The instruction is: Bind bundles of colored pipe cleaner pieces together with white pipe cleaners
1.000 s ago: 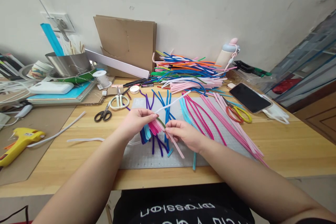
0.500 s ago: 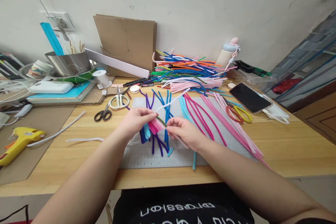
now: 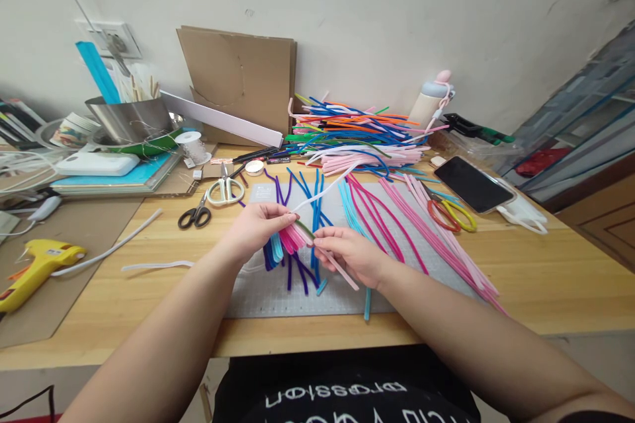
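Observation:
My left hand point(image 3: 258, 228) is closed on a small bundle of bent pipe cleaners point(image 3: 288, 241) in pink, blue and purple, with a long white pipe cleaner point(image 3: 327, 188) sticking out up and to the right. My right hand point(image 3: 350, 252) pinches a light pink pipe cleaner point(image 3: 342, 269) whose end meets the bundle. Both hands hover over a grey cutting mat point(image 3: 278, 294) near the table's front edge.
Loose pink, magenta and blue pipe cleaners point(image 3: 397, 225) lie on the mat, with a big mixed pile point(image 3: 352, 132) behind. Scissors point(image 3: 196, 216), white scissors point(image 3: 225, 190), a yellow glue gun point(image 3: 37, 264), a phone point(image 3: 471, 184), cardboard point(image 3: 238, 79) and a bottle point(image 3: 429, 102) surround them.
My right hand turned slightly, swinging the pink pipe cleaner's free end a little. The white pipe cleaner's far tip shifted slightly left. My left hand stays put.

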A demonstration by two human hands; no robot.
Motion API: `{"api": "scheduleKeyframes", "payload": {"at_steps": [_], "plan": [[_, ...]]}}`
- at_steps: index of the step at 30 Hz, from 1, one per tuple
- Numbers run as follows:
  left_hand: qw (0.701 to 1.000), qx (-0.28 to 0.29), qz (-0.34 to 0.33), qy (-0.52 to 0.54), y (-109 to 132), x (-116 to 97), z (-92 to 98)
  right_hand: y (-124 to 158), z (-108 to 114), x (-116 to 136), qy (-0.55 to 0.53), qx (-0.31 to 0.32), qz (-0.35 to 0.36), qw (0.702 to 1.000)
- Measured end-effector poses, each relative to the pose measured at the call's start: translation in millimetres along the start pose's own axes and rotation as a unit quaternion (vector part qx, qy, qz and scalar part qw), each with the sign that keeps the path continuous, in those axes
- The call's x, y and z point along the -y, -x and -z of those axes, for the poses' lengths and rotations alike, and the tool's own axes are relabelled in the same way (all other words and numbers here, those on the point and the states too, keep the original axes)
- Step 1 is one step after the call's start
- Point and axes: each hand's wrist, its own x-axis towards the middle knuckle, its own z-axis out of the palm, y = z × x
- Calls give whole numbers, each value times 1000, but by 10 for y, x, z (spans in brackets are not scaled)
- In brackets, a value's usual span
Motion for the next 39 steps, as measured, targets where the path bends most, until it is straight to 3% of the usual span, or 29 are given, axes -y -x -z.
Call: {"api": "scheduleKeyframes", "payload": {"at_steps": [39], "plan": [[997, -14, -23, -71, 8, 28, -28, -26, 21, -49, 38, -49, -7, 998]]}}
